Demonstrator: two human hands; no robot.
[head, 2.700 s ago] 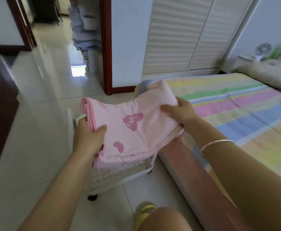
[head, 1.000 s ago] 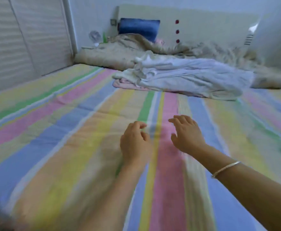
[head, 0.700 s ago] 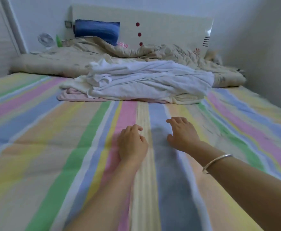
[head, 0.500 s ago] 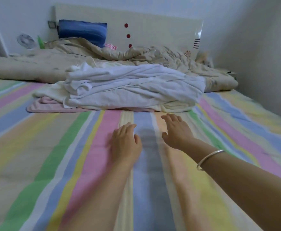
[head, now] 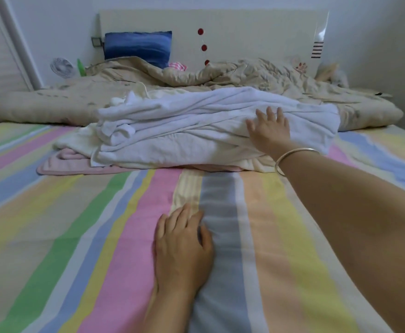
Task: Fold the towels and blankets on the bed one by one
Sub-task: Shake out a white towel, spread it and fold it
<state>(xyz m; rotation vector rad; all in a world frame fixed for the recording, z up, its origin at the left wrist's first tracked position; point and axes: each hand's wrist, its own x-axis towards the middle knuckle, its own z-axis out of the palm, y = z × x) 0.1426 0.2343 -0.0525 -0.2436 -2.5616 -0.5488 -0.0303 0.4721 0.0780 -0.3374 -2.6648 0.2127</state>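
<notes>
1. Two bare hands show. Nearest, the left hand (head: 183, 246) rests flat on the striped bed (head: 76, 224), fingers relaxed, its grip wide and holding nothing.
2. Further on, the right hand (head: 267, 131), a bracelet (head: 295, 157) at its wrist, lies with fingers spread on the white towel (head: 184, 123); its grip is wide too, with nothing pinched.
3. That white towel lies crumpled mid-bed on top of a cream towel (head: 76, 140) and a pink towel (head: 62, 164), all unfolded.
4. Likely risk: the layers look tangled, so a pull on the top one could drag those beneath along, or catch two at once.
5. Farthest, a beige quilt (head: 244, 75) is bunched below the headboard (head: 244, 27), with a blue pillow (head: 136, 48) behind it.
</notes>
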